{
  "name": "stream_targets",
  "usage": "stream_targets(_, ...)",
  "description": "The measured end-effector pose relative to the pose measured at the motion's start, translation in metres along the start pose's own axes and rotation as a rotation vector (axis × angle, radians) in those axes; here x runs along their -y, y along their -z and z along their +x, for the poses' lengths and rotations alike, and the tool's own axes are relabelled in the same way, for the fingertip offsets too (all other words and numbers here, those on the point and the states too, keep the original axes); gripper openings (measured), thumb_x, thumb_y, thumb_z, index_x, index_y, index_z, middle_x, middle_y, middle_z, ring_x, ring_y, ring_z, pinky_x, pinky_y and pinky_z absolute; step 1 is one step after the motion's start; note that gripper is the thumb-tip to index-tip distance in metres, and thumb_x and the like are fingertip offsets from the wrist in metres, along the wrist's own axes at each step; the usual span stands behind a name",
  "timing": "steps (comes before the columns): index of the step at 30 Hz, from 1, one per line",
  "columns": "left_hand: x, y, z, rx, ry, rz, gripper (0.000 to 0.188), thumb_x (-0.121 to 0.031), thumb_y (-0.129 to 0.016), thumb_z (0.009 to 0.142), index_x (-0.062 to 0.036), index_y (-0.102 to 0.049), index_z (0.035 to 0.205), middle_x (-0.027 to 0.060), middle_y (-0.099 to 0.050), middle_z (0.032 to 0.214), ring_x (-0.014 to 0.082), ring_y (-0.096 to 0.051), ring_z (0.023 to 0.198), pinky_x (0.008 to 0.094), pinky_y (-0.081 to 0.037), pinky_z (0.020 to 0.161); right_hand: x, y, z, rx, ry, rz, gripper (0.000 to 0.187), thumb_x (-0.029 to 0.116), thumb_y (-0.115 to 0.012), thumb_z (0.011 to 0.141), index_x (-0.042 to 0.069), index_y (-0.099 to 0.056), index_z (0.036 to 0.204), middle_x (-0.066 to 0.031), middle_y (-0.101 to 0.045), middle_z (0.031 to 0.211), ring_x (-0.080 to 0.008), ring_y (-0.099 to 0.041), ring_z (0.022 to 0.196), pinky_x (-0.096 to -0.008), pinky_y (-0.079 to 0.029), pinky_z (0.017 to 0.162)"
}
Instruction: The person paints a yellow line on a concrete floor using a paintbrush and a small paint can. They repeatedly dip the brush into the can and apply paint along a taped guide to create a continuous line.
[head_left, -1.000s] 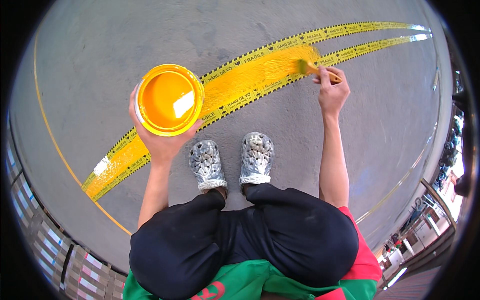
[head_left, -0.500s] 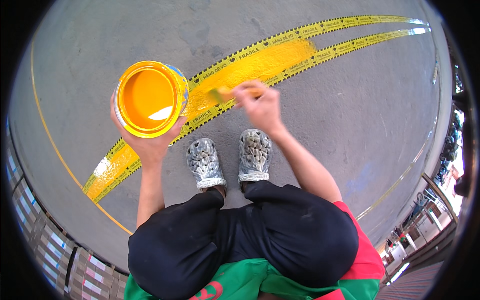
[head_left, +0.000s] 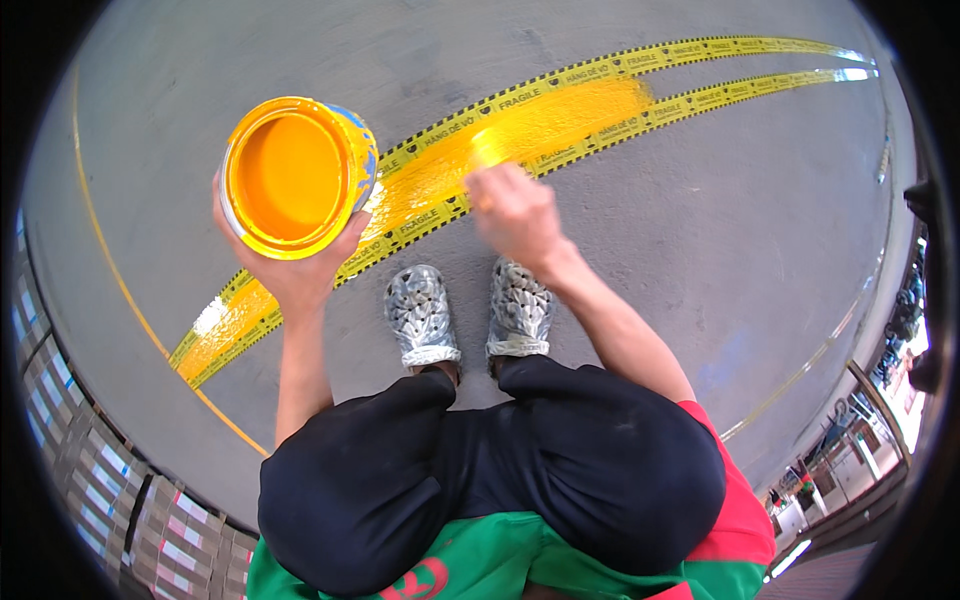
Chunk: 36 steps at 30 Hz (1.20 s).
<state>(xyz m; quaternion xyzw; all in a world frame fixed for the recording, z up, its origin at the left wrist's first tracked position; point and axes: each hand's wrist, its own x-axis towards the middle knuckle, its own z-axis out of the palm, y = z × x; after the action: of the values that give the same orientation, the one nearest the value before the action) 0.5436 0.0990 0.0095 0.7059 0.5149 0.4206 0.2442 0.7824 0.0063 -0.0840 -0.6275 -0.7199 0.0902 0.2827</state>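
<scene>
My left hand [head_left: 292,280] is wrapped round a round paint can [head_left: 362,165], held up above the floor. Bright yellow-orange paint [head_left: 285,180] shows inside its open top. My right hand [head_left: 518,215] is closed round a paintbrush [head_left: 487,150], smeared by motion. Its yellow bristle end is over the wet yellow paint band [head_left: 575,108]; whether it touches cannot be made out. One strip of yellow-and-black tape [head_left: 522,93] borders the band on the far side, and another strip [head_left: 620,132] on the near side. The can hides part of the band.
Grey concrete floor [head_left: 660,230] surrounds the band. My feet, in grey-white clogs [head_left: 420,308], stand just short of the near tape. A thin yellow line [head_left: 120,300] crosses at the left. Stacked cartons [head_left: 110,480] line the lower left; wooden framing and clutter [head_left: 850,460] are at the lower right.
The brush and my right hand have swept across the band, the bristles now farther right and slightly farther away. The can remains in my left hand, shifted a little away. The view has shifted slightly.
</scene>
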Motion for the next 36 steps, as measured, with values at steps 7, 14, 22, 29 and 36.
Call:
stream_targets(7, -0.004, 0.0, 0.002, -0.009, -0.037, 0.031, 0.12, -0.024, -0.1, 0.054, -0.0024, -0.03, 0.15, 0.0141, -0.047, 0.144, 0.0281, -0.05, 0.134, 0.0428, -0.039, 0.115, 0.06, -0.026, 0.011, 0.097, -0.636, 0.958, 0.018, 0.022, -0.073, 0.093, 0.005, -0.074, 0.092, -0.0124, -0.073, 0.082, -0.0192, -0.071, 0.07, -0.0373, -0.055, 0.061)
stream_targets(14, 0.003, 0.01, -0.004, -0.03, -0.004, 0.035, 0.12, -0.025, -0.099, 0.053, -0.0023, -0.031, 0.15, 0.0142, -0.047, 0.143, 0.0284, -0.051, 0.132, 0.0425, -0.04, 0.114, -0.095, 0.073, 0.014, -0.286, -0.379, 0.026, 0.014, 0.017, -0.07, 0.097, 0.006, -0.076, 0.1, -0.0101, -0.076, 0.087, -0.016, -0.071, 0.07, -0.0293, -0.057, 0.057)
stream_targets(22, -0.001, 0.007, 0.001, -0.049, 0.05, 0.03, 0.117, -0.022, -0.098, 0.053, -0.0048, -0.033, 0.149, 0.0124, -0.046, 0.145, 0.0288, -0.048, 0.136, 0.0421, -0.037, 0.117, -0.051, 0.036, 0.015, 0.144, -0.133, -0.364, 0.006, 0.012, -0.064, 0.092, 0.007, -0.065, 0.096, -0.0097, -0.065, 0.085, -0.025, -0.068, 0.076, -0.036, -0.059, 0.053)
stream_targets(29, -0.002, 0.008, 0.001, 0.001, 0.009, 0.075, 0.117, -0.023, -0.097, 0.055, -0.0068, -0.032, 0.15, 0.0127, -0.044, 0.147, 0.0289, -0.046, 0.138, 0.0433, -0.035, 0.12, -0.009, 0.025, 0.002, 0.04, -0.433, 0.61, 0.013, 0.013, -0.071, 0.095, 0.004, -0.075, 0.104, -0.0101, -0.076, 0.086, -0.0144, -0.073, 0.072, -0.0275, -0.058, 0.06)
stream_targets(36, 0.003, 0.011, -0.002, -0.004, 0.031, -0.004, 0.118, -0.025, -0.098, 0.055, -0.0061, -0.032, 0.151, 0.0131, -0.044, 0.148, 0.0291, -0.046, 0.138, 0.0431, -0.035, 0.119, -0.17, 0.121, 0.009, -0.339, -0.661, 0.024, 0.017, 0.018, -0.07, 0.097, 0.002, -0.075, 0.101, -0.0104, -0.076, 0.084, -0.0138, -0.073, 0.072, -0.0254, -0.059, 0.06)
